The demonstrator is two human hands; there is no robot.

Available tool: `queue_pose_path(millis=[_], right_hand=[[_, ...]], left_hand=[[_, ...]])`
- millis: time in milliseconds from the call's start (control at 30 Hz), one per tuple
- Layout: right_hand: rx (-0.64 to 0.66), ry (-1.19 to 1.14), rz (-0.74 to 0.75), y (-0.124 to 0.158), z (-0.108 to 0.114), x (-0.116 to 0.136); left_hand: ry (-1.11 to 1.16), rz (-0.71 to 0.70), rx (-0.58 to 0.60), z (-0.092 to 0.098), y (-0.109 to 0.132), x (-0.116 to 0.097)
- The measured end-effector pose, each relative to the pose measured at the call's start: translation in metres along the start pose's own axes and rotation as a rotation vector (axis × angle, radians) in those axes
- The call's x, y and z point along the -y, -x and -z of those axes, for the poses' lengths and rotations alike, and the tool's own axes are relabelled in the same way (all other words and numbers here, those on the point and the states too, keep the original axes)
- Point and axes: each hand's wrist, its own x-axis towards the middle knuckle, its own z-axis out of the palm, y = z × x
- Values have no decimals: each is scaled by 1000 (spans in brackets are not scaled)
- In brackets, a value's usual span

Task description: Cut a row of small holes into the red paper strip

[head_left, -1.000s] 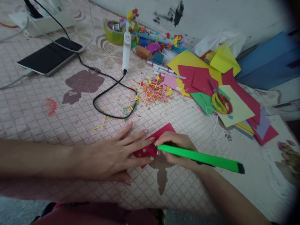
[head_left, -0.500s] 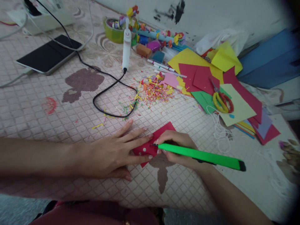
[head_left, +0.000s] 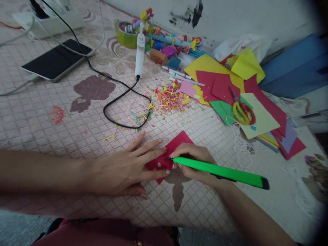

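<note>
My left hand [head_left: 128, 165] lies flat with its fingers spread, its fingertips pressing on a small piece of red paper [head_left: 181, 139]. A few small pale spots, perhaps holes, show in the paper between the fingers. Closed around the front of a green utility knife [head_left: 220, 171], my right hand [head_left: 193, 159] rests at the paper's right side. The knife's dark tip touches or nearly touches the paper beside my left fingertips. Its black-ended handle points off to the right. My right hand covers part of the paper.
Paper scraps [head_left: 171, 97] lie beyond my hands, near a white glue gun [head_left: 139, 54] with a looping black cable. Scissors [head_left: 242, 112] rest on coloured sheets at the right, by white string [head_left: 239, 145]. A tablet [head_left: 57, 59] and power strip [head_left: 55, 25] are at the left.
The red paper has turned slightly and slid a little right under my left fingers. My left thumb has shifted slightly right. The knife tip stays at nearly the same place.
</note>
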Motion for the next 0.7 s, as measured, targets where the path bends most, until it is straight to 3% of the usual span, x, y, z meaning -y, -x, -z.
queue_pose_path(millis=[700], right_hand=[[-56,84,-4,1,-4,5]], left_hand=[[-54,5,-23,0,1,-2]])
